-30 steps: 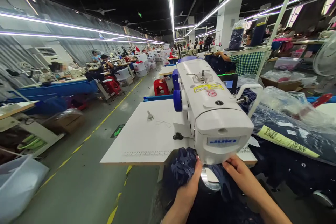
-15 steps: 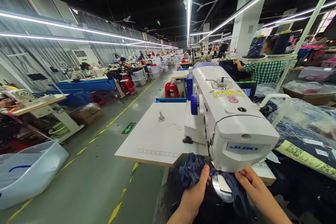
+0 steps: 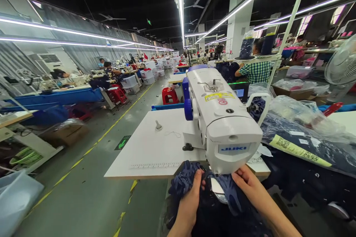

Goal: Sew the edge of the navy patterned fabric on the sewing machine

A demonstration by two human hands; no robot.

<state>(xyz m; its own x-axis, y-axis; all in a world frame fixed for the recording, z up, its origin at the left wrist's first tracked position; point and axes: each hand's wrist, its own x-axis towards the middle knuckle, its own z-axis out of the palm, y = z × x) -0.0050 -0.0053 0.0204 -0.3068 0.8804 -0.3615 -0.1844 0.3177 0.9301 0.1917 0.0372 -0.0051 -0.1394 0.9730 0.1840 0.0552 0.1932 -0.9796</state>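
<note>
Right below the white sewing machine (image 3: 219, 122), badged "JUKI" in blue on its near end face, dark navy fabric (image 3: 189, 185) bunched up against the front edge of the white table (image 3: 147, 152). Left hand (image 3: 191, 202) curled over a wad of that fabric just left of the machine's head, fingers closed on the cloth. Right hand (image 3: 250, 187) flat on the fabric just right of the head, thumb and fingers pressing it down beside a shiny metal plate (image 3: 218, 189) under the machine. On top of the machine, a yellow warning label (image 3: 219, 96) and a round red sticker, print too small to read. Along the table's near edge, a printed ruler strip (image 3: 155, 163). Right of the machine, clear plastic bags of dark cloth (image 3: 306, 133) bearing a yellow tag with a QR code (image 3: 297, 150). Behind the machine, a person in a green checked shirt (image 3: 256, 71); farther left, a red stool (image 3: 169, 94) on the floor.
</note>
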